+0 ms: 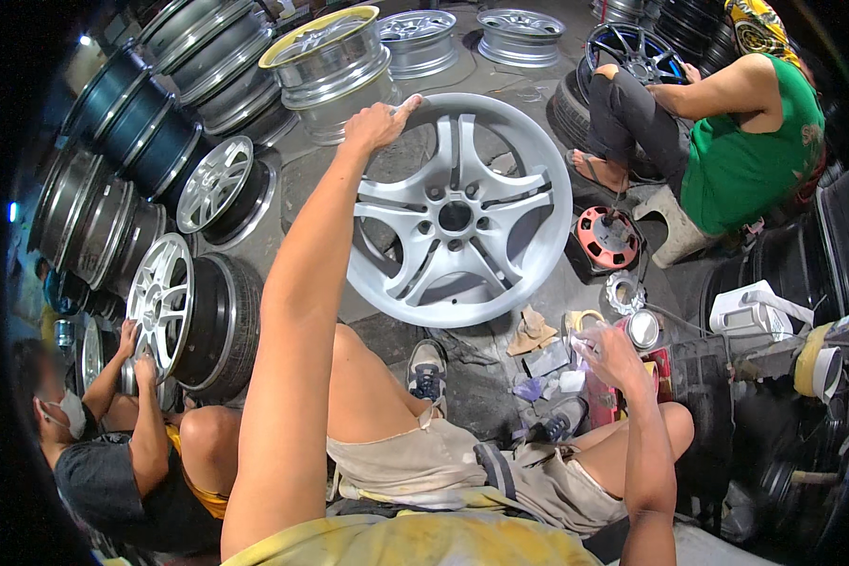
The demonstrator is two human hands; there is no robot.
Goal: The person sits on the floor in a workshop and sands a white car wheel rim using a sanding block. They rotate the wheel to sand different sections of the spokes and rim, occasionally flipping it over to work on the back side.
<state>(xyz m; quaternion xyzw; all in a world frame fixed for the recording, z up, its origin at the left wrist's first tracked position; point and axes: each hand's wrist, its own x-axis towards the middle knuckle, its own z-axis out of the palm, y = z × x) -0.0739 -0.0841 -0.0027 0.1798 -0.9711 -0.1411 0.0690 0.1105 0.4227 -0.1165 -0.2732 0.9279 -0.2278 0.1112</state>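
Observation:
A grey, matte five-spoke alloy wheel stands in front of me, tilted so its face is toward me. My left hand grips its upper left edge, arm stretched out, with whitish dust on a finger. My right hand is lower right of the wheel, apart from it, fingers spread and somewhat blurred. Nothing is plainly held in it. Close to those fingers are a round metal can, a cream-coloured ring and a red box. Tan sandpaper-like pieces lie beside them on the floor.
Stacked wheels line the left, with more rims behind. On the left, a masked person holds a white wheel. Another person in green sits at right on a stool, by an orange-red reel. A white box lies right.

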